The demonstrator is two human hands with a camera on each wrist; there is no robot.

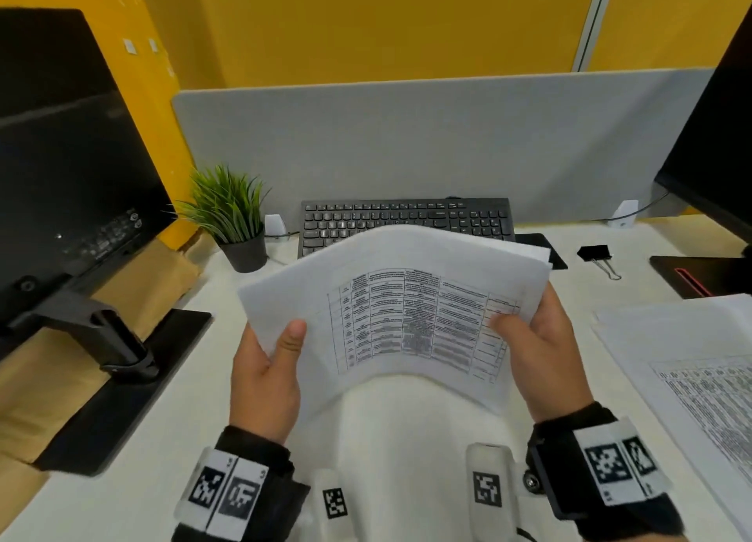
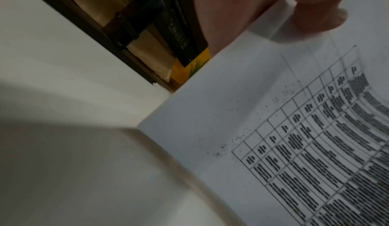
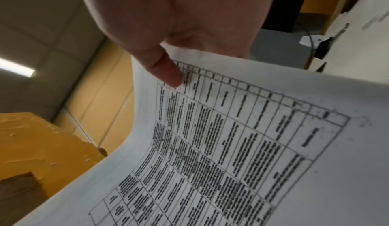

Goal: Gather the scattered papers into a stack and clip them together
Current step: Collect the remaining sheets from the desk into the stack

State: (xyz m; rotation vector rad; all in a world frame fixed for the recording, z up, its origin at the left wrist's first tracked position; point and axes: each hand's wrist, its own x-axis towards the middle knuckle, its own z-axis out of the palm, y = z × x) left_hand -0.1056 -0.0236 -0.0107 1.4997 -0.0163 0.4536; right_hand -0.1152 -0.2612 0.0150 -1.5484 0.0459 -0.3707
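- Monitor: far left, black, matte back turned to us, on a dark flat base that lies over brown paper.
- Plant: spiky green tuft in a dark pot, parked at the back of the desk, clear of the work.
- Left hand: we grip the stack's left edge, thumb on top and fingers underneath (the left wrist view shows the thumb pressed flat on the sheet's margin).
- Stack: thin white sheets, top one printed with a ruled table, held in the air above the desk in front of the keyboard. It bows upward in the middle, we judge because the two hands push the limp paper inward from both ends; a few back sheets stick out unevenly at the far right corner, so it is not yet squared.
- Keyboard: black, hard plastic, against the grey divider, partly hidden by the stack.
- Right hand: we pinch the right edge the same way, thumb on the printed face.
- Clip: black binder clip with wire handles, lying on the desk well apart from both hands, untouched.
- Loose papers: more printed sheets flat on the desk at right (still to be gathered, we judge).
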